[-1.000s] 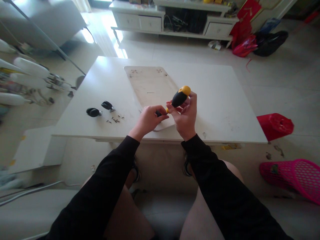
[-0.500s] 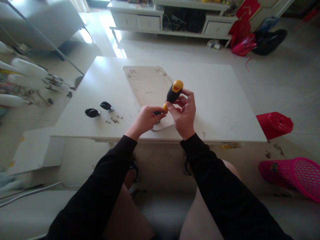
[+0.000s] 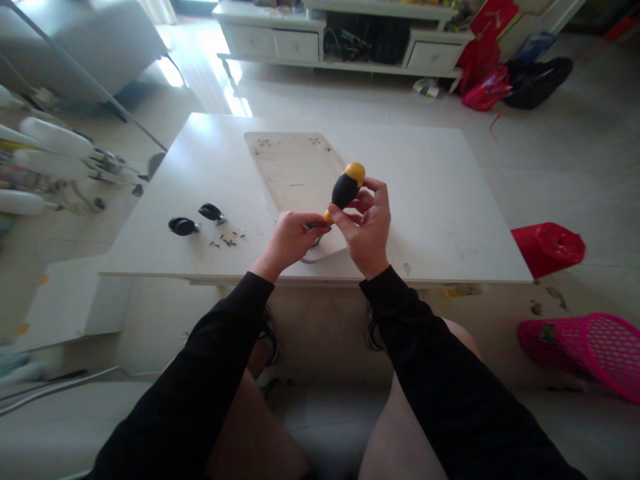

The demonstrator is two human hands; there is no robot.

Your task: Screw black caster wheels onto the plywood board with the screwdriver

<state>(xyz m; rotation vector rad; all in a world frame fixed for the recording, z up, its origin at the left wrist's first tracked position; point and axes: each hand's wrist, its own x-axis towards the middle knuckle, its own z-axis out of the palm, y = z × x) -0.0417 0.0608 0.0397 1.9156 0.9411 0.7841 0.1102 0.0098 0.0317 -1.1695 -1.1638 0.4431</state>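
My right hand [image 3: 371, 230] is closed round a yellow-and-black screwdriver [image 3: 346, 190], its handle up and tilted to the right, its thumb and fingers near the yellow collar. My left hand [image 3: 293, 239] pinches close to the screwdriver's lower end, over the near end of a pale board [image 3: 295, 170] with rounded corners. Between the left fingers shows a small dark caster [image 3: 314, 227], mostly hidden, with a bit of metal below it. The screwdriver's tip is hidden behind the fingers. To the left lie two black casters [image 3: 183, 226] and several small screws [image 3: 229, 241].
The white table [image 3: 425, 200] carries the board, with holes at its far corners. On the floor to the right are a red plastic roll [image 3: 547, 250] and a pink mesh basket [image 3: 575, 347]. A white cabinet [image 3: 295, 45] stands beyond the table.
The screwdriver handle has turned about its length, so its yellow patch faces another way. Both hands stay in nearly the same place.
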